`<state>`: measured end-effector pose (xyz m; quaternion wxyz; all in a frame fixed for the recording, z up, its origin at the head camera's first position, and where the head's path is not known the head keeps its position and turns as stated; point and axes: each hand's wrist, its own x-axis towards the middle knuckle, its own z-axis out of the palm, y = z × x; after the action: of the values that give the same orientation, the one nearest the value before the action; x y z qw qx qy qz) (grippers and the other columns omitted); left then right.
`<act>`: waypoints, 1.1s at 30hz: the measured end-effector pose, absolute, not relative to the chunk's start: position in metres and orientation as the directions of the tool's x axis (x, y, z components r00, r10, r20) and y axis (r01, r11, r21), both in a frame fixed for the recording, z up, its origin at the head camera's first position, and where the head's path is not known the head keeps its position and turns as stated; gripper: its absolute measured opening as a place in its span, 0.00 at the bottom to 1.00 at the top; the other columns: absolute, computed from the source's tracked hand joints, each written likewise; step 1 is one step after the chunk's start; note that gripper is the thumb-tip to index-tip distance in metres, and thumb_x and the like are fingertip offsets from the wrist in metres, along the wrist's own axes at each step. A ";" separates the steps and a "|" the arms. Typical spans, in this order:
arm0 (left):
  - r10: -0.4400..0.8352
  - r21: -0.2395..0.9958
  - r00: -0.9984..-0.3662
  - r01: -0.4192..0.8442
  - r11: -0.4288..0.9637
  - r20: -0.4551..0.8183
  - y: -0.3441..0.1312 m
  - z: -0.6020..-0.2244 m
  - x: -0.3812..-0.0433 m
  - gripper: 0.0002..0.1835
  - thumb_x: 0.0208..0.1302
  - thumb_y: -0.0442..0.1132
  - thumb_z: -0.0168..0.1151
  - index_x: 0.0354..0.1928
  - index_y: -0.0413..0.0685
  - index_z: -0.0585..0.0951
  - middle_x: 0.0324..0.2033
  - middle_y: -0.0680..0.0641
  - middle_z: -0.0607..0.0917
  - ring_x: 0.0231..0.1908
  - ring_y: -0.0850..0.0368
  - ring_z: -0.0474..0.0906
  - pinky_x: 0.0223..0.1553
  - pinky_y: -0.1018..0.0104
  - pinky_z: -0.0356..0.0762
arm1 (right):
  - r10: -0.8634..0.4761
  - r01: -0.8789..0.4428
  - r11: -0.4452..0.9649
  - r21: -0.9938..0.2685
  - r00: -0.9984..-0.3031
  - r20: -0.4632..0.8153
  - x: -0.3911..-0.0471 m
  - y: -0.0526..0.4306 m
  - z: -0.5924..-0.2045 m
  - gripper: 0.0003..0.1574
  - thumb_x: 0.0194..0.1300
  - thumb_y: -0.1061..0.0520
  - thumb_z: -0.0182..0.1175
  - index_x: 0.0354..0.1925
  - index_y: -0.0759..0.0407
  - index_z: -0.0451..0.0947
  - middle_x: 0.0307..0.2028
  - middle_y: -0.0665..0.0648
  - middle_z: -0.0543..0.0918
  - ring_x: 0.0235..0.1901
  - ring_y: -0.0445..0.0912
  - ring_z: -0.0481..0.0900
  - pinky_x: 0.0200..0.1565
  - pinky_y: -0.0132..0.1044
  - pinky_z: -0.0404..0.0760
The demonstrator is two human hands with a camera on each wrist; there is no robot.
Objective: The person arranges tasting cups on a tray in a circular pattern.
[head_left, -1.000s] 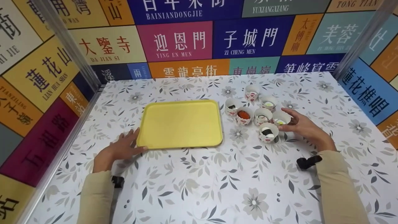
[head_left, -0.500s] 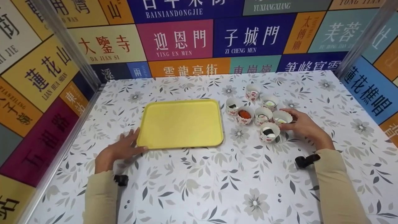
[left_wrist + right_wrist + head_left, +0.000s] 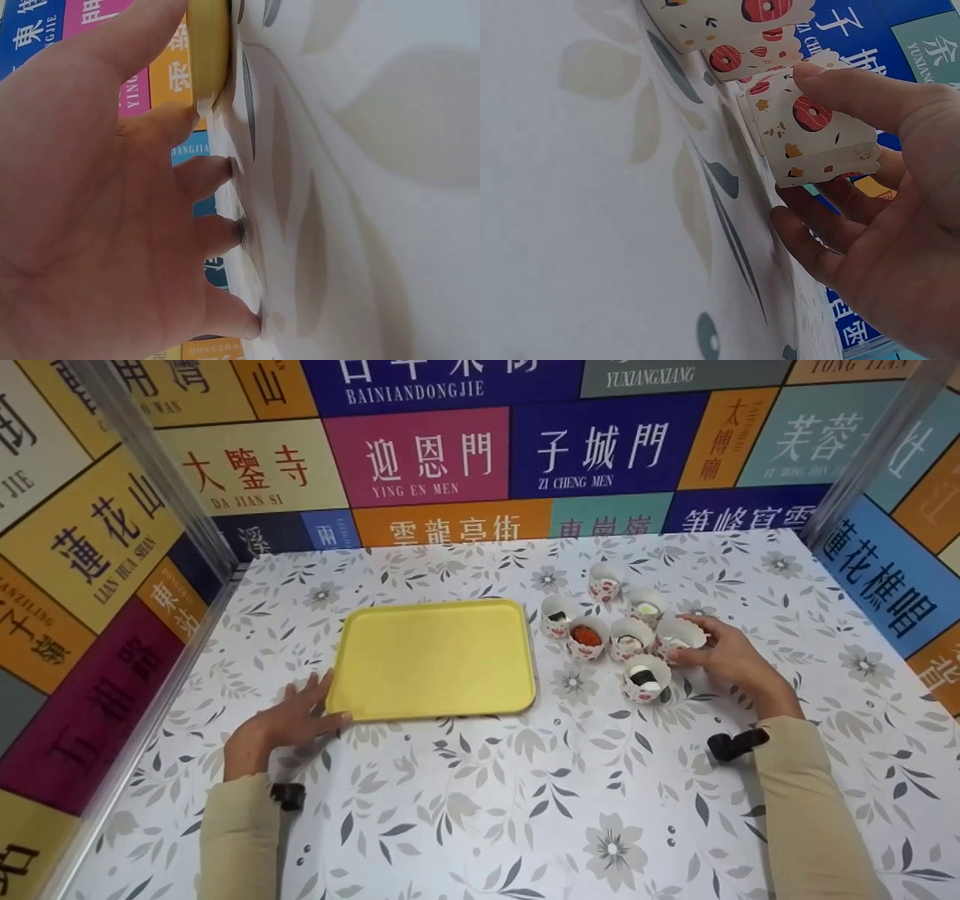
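A yellow tray (image 3: 435, 660) lies on the table. At its near left corner rests my left hand (image 3: 289, 726), thumb along the rim and fingers spread. In the left wrist view, the other fingertips of this left hand (image 3: 120, 210) touch the tablecloth beside the tray's edge (image 3: 208, 52). To the right, my right hand (image 3: 731, 660) holds a patterned paper cup (image 3: 681, 636) between thumb and fingers. The right wrist view has the thumb on the side of this cup (image 3: 806, 124); its contents are hard to make out.
Several similar paper cups stand close together: one with orange-red food (image 3: 587, 637), one with a black-and-white piece (image 3: 646, 679) in front, and a back cup (image 3: 605, 581). A printed wall panel (image 3: 427, 457) rises behind the flowered tablecloth (image 3: 480, 817).
My right hand has closed in on the right-hand cup, and that cup now looks slightly raised or tipped. The left hand stays at the tray corner.
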<state>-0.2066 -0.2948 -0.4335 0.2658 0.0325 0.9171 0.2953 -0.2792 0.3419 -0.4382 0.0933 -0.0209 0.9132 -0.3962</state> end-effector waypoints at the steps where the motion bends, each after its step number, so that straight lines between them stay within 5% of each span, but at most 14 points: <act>1: 0.212 0.556 -0.855 -0.103 0.825 -0.473 -0.295 -0.434 -0.206 0.57 0.65 0.69 0.56 0.80 0.55 0.33 0.78 0.37 0.28 0.75 0.30 0.14 0.69 0.24 0.21 | -0.111 0.034 0.682 -0.731 -0.983 -0.150 -0.279 0.342 -0.438 0.53 0.64 0.39 0.67 0.78 0.51 0.56 0.60 0.59 0.74 0.42 0.39 0.70 0.40 0.27 0.71; 5: 0.205 0.562 -0.853 -0.120 0.818 -0.481 -0.294 -0.434 -0.205 0.57 0.64 0.69 0.57 0.80 0.58 0.33 0.79 0.39 0.28 0.75 0.31 0.14 0.69 0.25 0.20 | -0.106 0.038 0.678 -0.734 -0.983 -0.149 -0.277 0.339 -0.435 0.50 0.67 0.43 0.65 0.78 0.54 0.55 0.60 0.62 0.75 0.42 0.34 0.73 0.41 0.26 0.72; 12: 0.215 0.566 -0.853 -0.111 0.817 -0.477 -0.293 -0.433 -0.206 0.57 0.65 0.68 0.57 0.80 0.56 0.33 0.78 0.37 0.28 0.74 0.30 0.14 0.69 0.24 0.20 | -0.092 0.063 0.653 -0.755 -0.983 -0.161 -0.276 0.340 -0.430 0.54 0.66 0.37 0.64 0.79 0.49 0.51 0.70 0.64 0.68 0.66 0.56 0.68 0.51 0.30 0.71; 16: 0.207 0.564 -0.854 -0.117 0.818 -0.478 -0.294 -0.433 -0.207 0.57 0.64 0.69 0.57 0.80 0.59 0.34 0.79 0.39 0.28 0.75 0.31 0.14 0.69 0.25 0.19 | -0.074 0.062 0.653 -0.755 -0.987 -0.145 -0.276 0.338 -0.425 0.55 0.65 0.36 0.64 0.79 0.50 0.51 0.71 0.63 0.67 0.62 0.53 0.71 0.47 0.25 0.74; 24: 0.218 0.563 -0.859 -0.096 0.821 -0.464 -0.297 -0.437 -0.204 0.56 0.66 0.68 0.56 0.80 0.57 0.34 0.79 0.38 0.28 0.75 0.29 0.15 0.69 0.23 0.21 | -0.084 0.037 0.623 -0.782 -0.990 -0.114 -0.279 0.330 -0.423 0.53 0.67 0.41 0.65 0.79 0.52 0.51 0.67 0.62 0.69 0.43 0.29 0.75 0.44 0.27 0.79; 33: 0.204 0.583 -0.855 -0.133 0.801 -0.476 -0.295 -0.435 -0.205 0.57 0.63 0.68 0.59 0.80 0.60 0.33 0.79 0.40 0.27 0.75 0.32 0.13 0.69 0.24 0.19 | -0.071 0.021 0.594 -0.804 -0.994 -0.078 -0.277 0.318 -0.414 0.53 0.67 0.43 0.65 0.79 0.54 0.51 0.61 0.59 0.72 0.39 0.26 0.76 0.42 0.26 0.79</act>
<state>-0.2053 -0.2950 -0.4350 0.2681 0.0196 0.9103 0.3147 -0.2770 0.3177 -0.4141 0.0510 -0.0138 0.8914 -0.4502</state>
